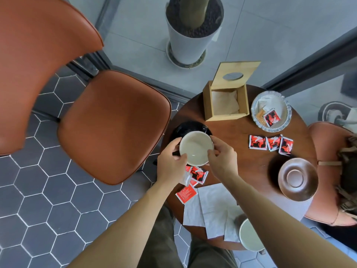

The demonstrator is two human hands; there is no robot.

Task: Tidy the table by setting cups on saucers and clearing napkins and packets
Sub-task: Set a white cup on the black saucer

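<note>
A pale cup [196, 147] is held by its rim between my left hand [171, 159] and my right hand [222, 157], over a black saucer [188, 127] at the table's left edge. Whether the cup touches the saucer I cannot tell. A brown saucer [297, 177] sits at the right with nothing on it. A second pale cup [249, 235] stands at the near edge, partly behind my right forearm. Red packets [270, 143] lie mid-table and more red packets [193, 182] near my left wrist. White napkins [212, 207] lie spread at the front.
A wooden napkin box [226, 101] stands open at the back of the round wooden table [231, 132]. A glass dish [271, 111] beside it holds packets. Orange chairs [112, 124] stand left and right. A white plant pot [190, 35] is on the floor behind.
</note>
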